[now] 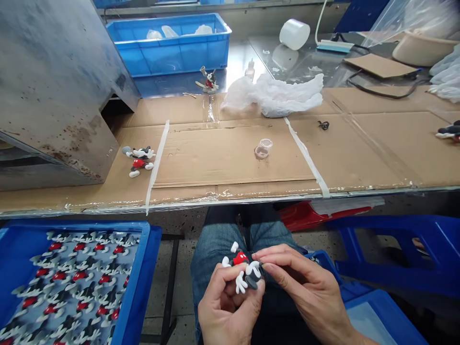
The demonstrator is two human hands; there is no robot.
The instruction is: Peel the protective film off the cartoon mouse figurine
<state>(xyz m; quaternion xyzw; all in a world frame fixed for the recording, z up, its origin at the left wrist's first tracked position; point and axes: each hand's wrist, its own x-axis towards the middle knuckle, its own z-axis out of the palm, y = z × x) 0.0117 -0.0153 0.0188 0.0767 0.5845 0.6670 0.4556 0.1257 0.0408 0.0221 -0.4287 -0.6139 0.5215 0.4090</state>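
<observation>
My left hand (226, 302) grips a small cartoon-mouse figure (242, 270) with red shorts, white gloves and white shoes, held over my lap below the table edge. My right hand (302, 287) pinches the dark head end of the same figure with its fingertips. Another such figure (140, 160) lies on the cardboard-covered table (230, 158) at the left. A blue tray (142, 273) at the lower left holds several rows of the same figures.
A grey metal machine housing (53, 86) fills the left of the table. Behind are a blue bin (172, 45), a standing figure (209, 80), crumpled white plastic (280, 96), a tape roll (294, 33) and small clear cups (263, 148). Blue crates (395, 258) sit at the right.
</observation>
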